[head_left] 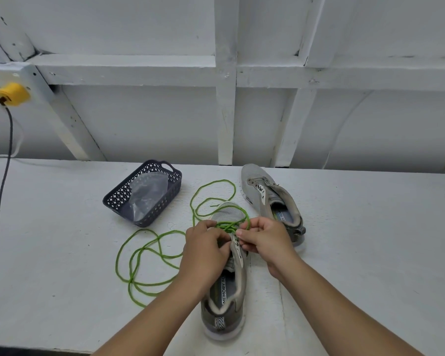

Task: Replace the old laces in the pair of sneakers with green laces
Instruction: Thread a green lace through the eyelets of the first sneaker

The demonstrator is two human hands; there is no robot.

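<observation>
Both hands work over the near sneaker on the table: left hand and right hand each pinch the green lace at its eyelets. The second sneaker lies beyond it, rightward.

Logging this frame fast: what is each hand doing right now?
Left hand: fingers curled on the near sneaker at its eyelets.
Right hand: pinching the green lace over that sneaker.
</observation>
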